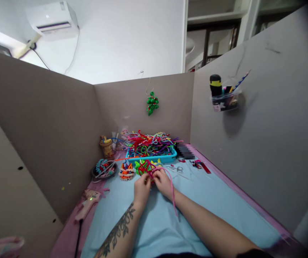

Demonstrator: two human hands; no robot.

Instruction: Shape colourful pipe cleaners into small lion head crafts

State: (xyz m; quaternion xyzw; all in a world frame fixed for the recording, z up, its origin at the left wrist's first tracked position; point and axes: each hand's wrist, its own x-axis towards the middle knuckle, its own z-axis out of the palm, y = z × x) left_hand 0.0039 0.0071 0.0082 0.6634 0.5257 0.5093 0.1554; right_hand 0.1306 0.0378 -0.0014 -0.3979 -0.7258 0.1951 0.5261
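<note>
My left hand (pixel 142 187) and my right hand (pixel 162 181) meet over the light blue mat (pixel 154 215), fingers pinched on a small craft of red and green pipe cleaners (pixel 146 167). A long pink pipe cleaner (pixel 173 191) runs from my right hand back over the wrist toward me. Both hands are closed on this work. Just behind them stands a blue tray (pixel 154 157) heaped with several coloured pipe cleaners.
A finished orange-and-blue craft (pixel 127 172) and a dark bowl (pixel 104 169) with pieces lie left of the hands. A pink glue gun (pixel 88 204) lies at the left edge. Scissors (pixel 177 168) sit to the right. Grey partition walls enclose the desk; a green ornament (pixel 152 104) hangs behind.
</note>
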